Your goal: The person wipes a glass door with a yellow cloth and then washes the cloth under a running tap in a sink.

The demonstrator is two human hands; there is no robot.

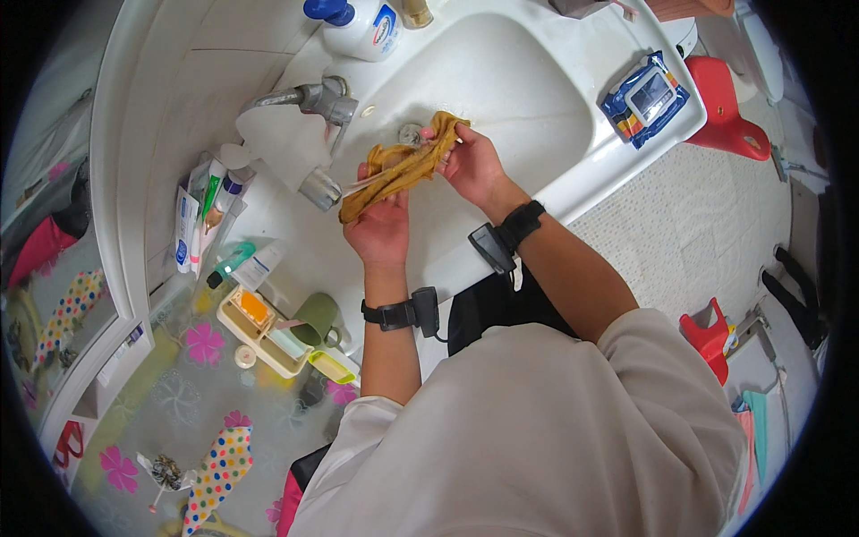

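A wet mustard-yellow cloth (402, 171) is stretched slantwise over the white washbasin (564, 80). My left hand (379, 225) holds its lower end, palm up, close to the spout of the chrome faucet (321, 188). Water runs from the spout onto the cloth. The upper end is gripped by my right hand (473, 161), with the thumb on top and some fingers hidden behind the fabric. Partly covered by the cloth, a metal drain fitting (409, 134) shows in the basin. Each wrist wears a black strap with a small device.
A white pump bottle (366, 30) stands behind the basin, and a wipes pack (645, 99) lies on its right ledge. Toothpaste tubes (186, 228) are at the left wall. Nearer are a green mug (315, 319) and a cream tray (288, 366). A red plastic stool (721, 111) stands at right.
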